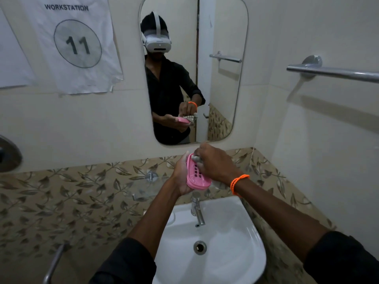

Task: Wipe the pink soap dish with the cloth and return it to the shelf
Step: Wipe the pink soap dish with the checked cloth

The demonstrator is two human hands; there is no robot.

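My left hand (181, 175) grips the pink soap dish (198, 178) from below, above the white sink. The dish is tilted, and its slotted inside faces me. My right hand (215, 162), with an orange band on its wrist, holds a small grey cloth (196, 158) bunched under its fingers and presses it into the far end of the dish. Most of the cloth is hidden by that hand. A clear glass shelf (143, 188) on chrome brackets juts from the patterned tiles, just left of the dish.
The white sink (235, 232) with its chrome tap (198, 210) lies below my hands. A mirror (223, 37) hangs on the wall ahead, a towel bar (332, 72) at the upper right, a paper sign (75, 44) at the upper left. A chrome handle (54, 263) sticks out at the lower left.
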